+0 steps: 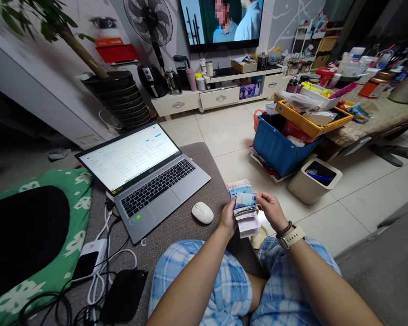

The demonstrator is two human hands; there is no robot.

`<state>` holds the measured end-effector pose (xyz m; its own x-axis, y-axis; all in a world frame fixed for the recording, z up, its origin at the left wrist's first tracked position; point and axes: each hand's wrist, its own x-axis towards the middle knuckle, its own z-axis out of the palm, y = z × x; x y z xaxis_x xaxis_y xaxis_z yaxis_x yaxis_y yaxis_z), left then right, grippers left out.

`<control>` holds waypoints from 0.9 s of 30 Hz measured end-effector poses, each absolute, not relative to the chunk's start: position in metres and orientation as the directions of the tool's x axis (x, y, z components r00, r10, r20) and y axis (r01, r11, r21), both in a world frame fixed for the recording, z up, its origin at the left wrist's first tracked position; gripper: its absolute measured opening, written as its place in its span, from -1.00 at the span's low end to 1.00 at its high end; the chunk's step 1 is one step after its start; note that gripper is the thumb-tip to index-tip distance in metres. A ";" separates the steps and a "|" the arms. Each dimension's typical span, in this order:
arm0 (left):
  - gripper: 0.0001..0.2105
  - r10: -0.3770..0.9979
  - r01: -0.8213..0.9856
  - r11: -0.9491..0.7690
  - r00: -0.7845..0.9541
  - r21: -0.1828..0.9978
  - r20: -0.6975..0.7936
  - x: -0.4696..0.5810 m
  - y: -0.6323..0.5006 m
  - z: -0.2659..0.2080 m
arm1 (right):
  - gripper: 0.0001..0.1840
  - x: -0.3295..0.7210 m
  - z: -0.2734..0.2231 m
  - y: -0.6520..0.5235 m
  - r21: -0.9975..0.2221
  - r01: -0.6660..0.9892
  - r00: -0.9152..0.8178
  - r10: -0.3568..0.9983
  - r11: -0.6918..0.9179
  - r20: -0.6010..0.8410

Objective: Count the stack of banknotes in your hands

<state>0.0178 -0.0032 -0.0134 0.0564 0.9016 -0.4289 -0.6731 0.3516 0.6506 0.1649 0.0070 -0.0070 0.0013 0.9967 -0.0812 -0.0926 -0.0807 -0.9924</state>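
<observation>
My left hand (pixel 228 216) is closed around the left side of a thick bundle of paper slips (pixel 247 223), held above the sofa's edge and my lap. Blue, white and orange slips fan out at its far end, and whitish ones hang toward me. Their print is too small to read. The fingers of my right hand (pixel 271 209) pinch the right corner of a pale blue slip (pixel 245 200) on top. A watch (pixel 292 237) and a dark bracelet (pixel 284 228) circle my right wrist. Left of my hands, a white mouse (pixel 202 213) rests on the sofa.
An open laptop (pixel 163 197) sits on the grey sofa (pixel 199 156), with cables and a power bank (pixel 90 258) beside it. A beige bin (pixel 313 185), a blue box (pixel 279 147) and a cluttered table (pixel 370 108) stand to the right. A TV cabinet (pixel 221 97) lies ahead.
</observation>
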 end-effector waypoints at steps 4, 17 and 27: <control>-0.69 0.902 -0.677 0.350 0.055 0.648 -0.429 0.017 -0.002 -0.018 | -0.60 0.165 -0.006 0.006 -0.992 -0.102 -0.009 0.998 -0.069 -0.069; -0.61 0.910 -0.677 0.354 0.092 0.645 -0.404 0.017 0.000 -0.021 | -0.61 0.164 -0.004 0.006 -0.988 -0.138 -0.004 0.997 -0.076 -0.076; -0.61 0.908 -0.676 0.354 0.084 0.646 -0.411 0.017 0.000 -0.019 | -0.60 0.164 -0.001 0.006 -0.989 -0.131 -0.016 0.997 -0.072 -0.071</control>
<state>0.0173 -0.0003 -0.0191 0.0836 0.9080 -0.4105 -0.6761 0.3543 0.6460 0.1635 0.0057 -0.0009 -0.0155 0.9974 -0.0705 -0.1311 -0.0720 -0.9887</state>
